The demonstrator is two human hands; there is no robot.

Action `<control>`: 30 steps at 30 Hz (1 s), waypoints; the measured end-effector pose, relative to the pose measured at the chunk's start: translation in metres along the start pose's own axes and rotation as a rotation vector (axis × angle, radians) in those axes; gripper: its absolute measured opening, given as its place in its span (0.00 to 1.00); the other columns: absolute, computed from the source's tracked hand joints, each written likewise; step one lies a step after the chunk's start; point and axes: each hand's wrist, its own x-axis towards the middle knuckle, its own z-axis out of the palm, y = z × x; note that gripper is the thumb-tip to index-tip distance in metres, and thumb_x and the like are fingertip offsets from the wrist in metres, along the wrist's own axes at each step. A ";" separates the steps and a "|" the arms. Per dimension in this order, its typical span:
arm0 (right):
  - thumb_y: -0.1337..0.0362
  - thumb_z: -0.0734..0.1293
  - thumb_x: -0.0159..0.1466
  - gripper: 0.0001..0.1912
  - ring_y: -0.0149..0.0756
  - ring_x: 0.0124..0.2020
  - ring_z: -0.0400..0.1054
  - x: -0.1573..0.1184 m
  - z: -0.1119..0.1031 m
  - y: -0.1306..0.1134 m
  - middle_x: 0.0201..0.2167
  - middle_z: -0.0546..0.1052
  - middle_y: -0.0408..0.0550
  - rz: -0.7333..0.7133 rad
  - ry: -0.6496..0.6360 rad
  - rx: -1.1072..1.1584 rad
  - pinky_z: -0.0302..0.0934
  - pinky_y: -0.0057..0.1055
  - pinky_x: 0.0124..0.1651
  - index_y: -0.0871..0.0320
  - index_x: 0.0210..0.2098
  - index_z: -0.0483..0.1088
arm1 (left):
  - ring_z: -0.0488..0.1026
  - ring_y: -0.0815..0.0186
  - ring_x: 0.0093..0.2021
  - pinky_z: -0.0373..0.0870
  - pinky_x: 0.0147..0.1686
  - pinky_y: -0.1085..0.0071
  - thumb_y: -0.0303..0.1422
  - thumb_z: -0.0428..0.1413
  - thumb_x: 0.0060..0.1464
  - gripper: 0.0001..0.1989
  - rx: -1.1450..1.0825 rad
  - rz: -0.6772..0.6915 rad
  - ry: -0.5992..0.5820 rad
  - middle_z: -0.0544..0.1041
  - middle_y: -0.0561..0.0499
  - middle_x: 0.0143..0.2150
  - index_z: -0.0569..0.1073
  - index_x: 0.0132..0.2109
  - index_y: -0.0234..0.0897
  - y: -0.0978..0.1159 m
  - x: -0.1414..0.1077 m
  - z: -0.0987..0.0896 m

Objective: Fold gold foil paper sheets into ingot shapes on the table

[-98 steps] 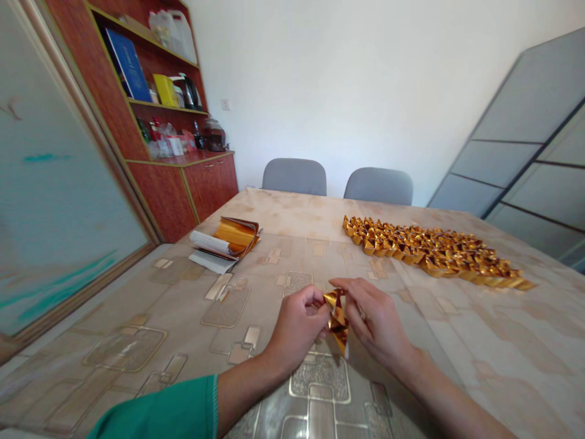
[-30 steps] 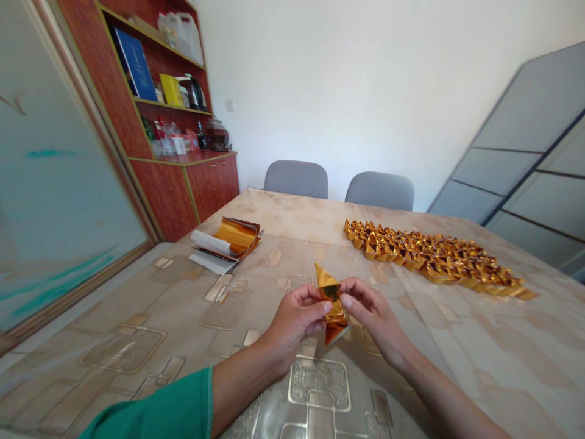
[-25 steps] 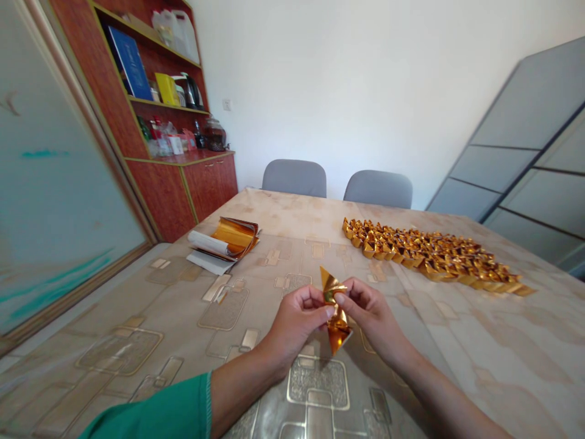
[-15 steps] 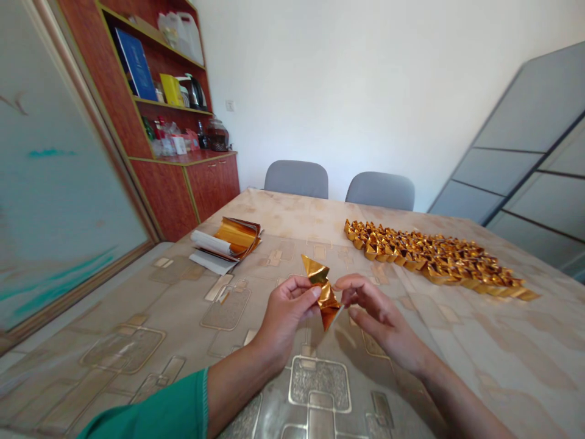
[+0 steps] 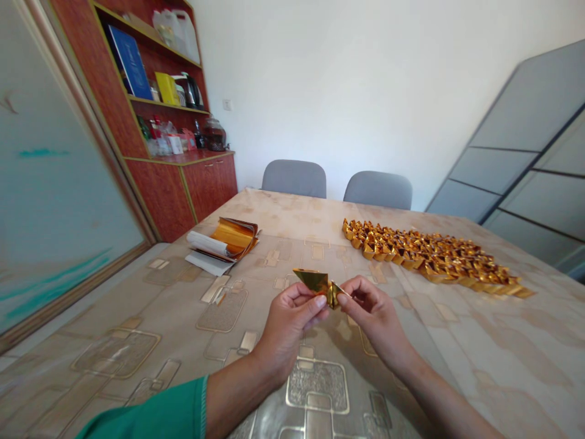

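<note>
Head camera gives me both hands above the near half of the counter [image 5: 274, 210], around the middle of its width. With the left hand [image 5: 289, 320] I hold the folded gold piece [image 5: 313, 280] in a narrow pinch, thumb on the side facing me. One broad pointed flap rises from that grip and points left. The right hand [image 5: 373, 305] is narrow too, its thumb and fingers pinching the right end of the same piece. My fingertips hide part of its middle and underside, so I cannot tell how those folds lie. The piece is held up off the counter.

Beyond my right hand, the rows of folded gold pieces [image 5: 429, 250] stand packed close together, slanting from near the middle of the far edge toward the right edge. They take up the ground on that side. Over toward the left edge, well apart from my left hand, lies the curled stack of gold sheets [image 5: 237, 236], with white paper [image 5: 208, 242] rolled against it and more lying flat under its near side.

Past the far edge stand the left grey chair [image 5: 294, 178] and the right grey chair [image 5: 378, 189], backs upright. A red-brown cabinet [image 5: 162, 192] stands beyond the far left corner, with a blue folder-like thing [image 5: 131, 62], a kettle [image 5: 192, 92] and a glass jar [image 5: 215, 135] on it. A green sleeve [image 5: 153, 411] covers part of my left arm.
</note>
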 end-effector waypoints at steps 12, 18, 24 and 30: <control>0.61 0.69 0.59 0.08 0.33 0.26 0.64 0.001 0.001 0.003 0.24 0.71 0.41 -0.041 -0.024 -0.099 0.59 0.30 0.30 0.54 0.26 0.68 | 0.75 0.72 0.32 0.73 0.35 0.77 0.31 0.72 0.38 0.17 0.090 0.001 -0.013 0.80 0.50 0.33 0.77 0.35 0.32 -0.007 0.001 -0.003; 0.62 0.70 0.59 0.06 0.33 0.27 0.65 -0.002 0.006 0.003 0.25 0.72 0.41 -0.053 -0.010 -0.110 0.60 0.30 0.30 0.55 0.28 0.69 | 0.77 0.71 0.33 0.76 0.38 0.75 0.32 0.73 0.35 0.19 -0.011 0.006 0.039 0.80 0.51 0.33 0.77 0.35 0.31 -0.008 0.003 -0.001; 0.57 0.71 0.60 0.09 0.33 0.28 0.65 -0.003 0.011 0.009 0.26 0.72 0.42 -0.019 0.072 0.001 0.60 0.30 0.30 0.55 0.31 0.70 | 0.79 0.68 0.37 0.76 0.42 0.73 0.31 0.73 0.36 0.19 -0.058 -0.026 0.021 0.81 0.50 0.36 0.77 0.36 0.33 -0.013 0.002 -0.002; 0.55 0.72 0.60 0.12 0.34 0.30 0.66 -0.005 0.013 0.006 0.30 0.72 0.42 -0.015 0.061 0.027 0.61 0.29 0.31 0.55 0.35 0.68 | 0.79 0.67 0.38 0.76 0.43 0.72 0.31 0.73 0.36 0.18 -0.073 0.037 0.029 0.82 0.50 0.36 0.78 0.37 0.33 -0.011 0.002 0.001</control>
